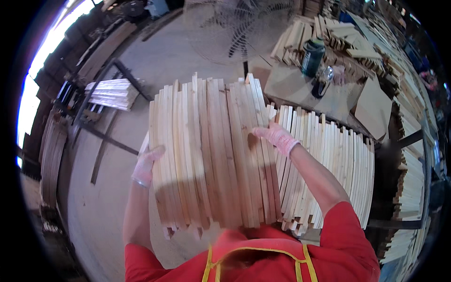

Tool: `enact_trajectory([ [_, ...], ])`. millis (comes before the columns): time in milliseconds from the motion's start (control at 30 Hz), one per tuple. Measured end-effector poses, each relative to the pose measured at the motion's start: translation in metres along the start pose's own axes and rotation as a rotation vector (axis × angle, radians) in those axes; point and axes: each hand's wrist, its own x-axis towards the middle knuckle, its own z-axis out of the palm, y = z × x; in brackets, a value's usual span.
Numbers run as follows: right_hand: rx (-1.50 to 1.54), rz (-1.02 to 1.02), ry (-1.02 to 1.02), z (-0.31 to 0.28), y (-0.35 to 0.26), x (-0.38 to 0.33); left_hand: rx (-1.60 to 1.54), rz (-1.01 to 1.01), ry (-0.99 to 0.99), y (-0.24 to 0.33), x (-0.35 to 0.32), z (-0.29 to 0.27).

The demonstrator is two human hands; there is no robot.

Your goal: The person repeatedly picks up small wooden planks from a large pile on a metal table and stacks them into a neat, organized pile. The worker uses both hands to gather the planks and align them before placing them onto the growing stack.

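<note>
A wide bundle of pale wooden slats (213, 150), packed side by side with uneven ends, lies lengthwise before my chest. My left hand (148, 165), in a whitish-pink glove, presses against the bundle's left side, fingers curled at the outer slat. At the right side, my gloved right hand (277, 136) grips the outer slats, its fingers reaching over their upper face. Between them, the two hands clasp the bundle. What supports it underneath is hidden. Close to my right forearm, a second row of similar slats (336, 164) stands packed together.
Beyond the bundle stands a large fan (239, 33). A board surface (286, 89) at the back right bears a dark green can (312, 57) and a bottle (322, 82). Metal frame bars (110, 141) cross the left side, near more stacked slats (112, 93). Timber piles (408, 188) line the right.
</note>
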Motion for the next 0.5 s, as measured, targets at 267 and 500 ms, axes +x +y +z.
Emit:
enact_trajectory([
  [267,-0.863,0.26,-0.137,0.009,0.058,0.056,0.45,-0.069,-0.215,-0.067,0.229,0.033],
  [500,-0.069,0.356,0.204,-0.037,0.145,-0.081,0.483,-0.249,0.023,-0.121,0.285,0.015],
])
